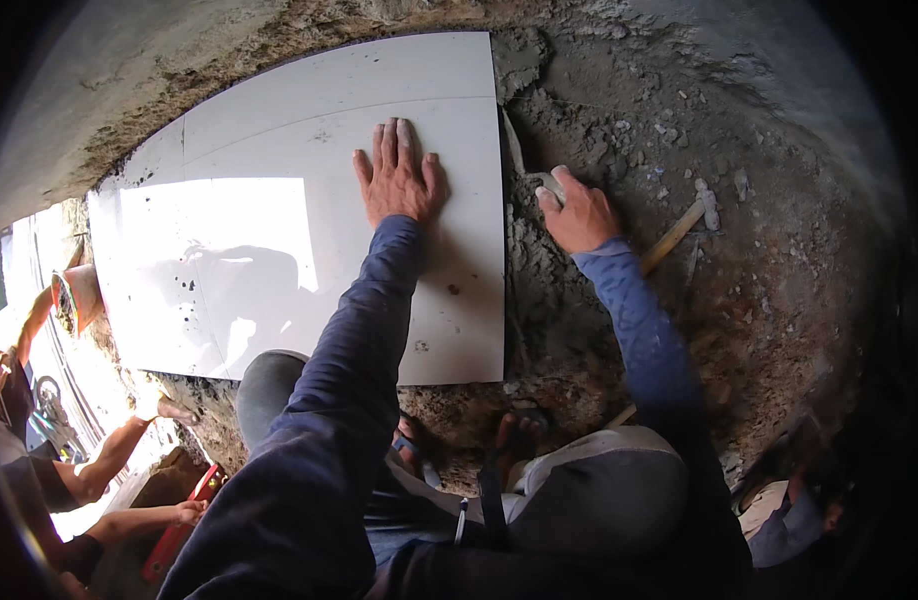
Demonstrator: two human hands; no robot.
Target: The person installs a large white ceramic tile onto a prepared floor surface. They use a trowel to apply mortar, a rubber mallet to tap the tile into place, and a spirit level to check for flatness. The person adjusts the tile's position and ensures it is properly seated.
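My left hand (399, 178) lies flat with spread fingers on the glossy white tiles (429, 300), right of the bright window reflection. Thin joint lines run between the tiles. My right hand (581, 212) is closed around the handle of a trowel (516, 145). Its narrow-looking blade stands beside the tiles' right edge, over grey mortar (539, 250); whether it touches the edge I cannot tell. Just right of that hand, a hammer (672, 238) with a wooden handle lies on the rough ground, partly behind my sleeve.
Rough walls curve around the far side. Loose rubble (669, 130) is scattered over the ground at right. At lower left, other people's arms show: one hand is on a red spirit level (179, 525), another is near an orange bucket (77, 298). Another person crouches at lower right.
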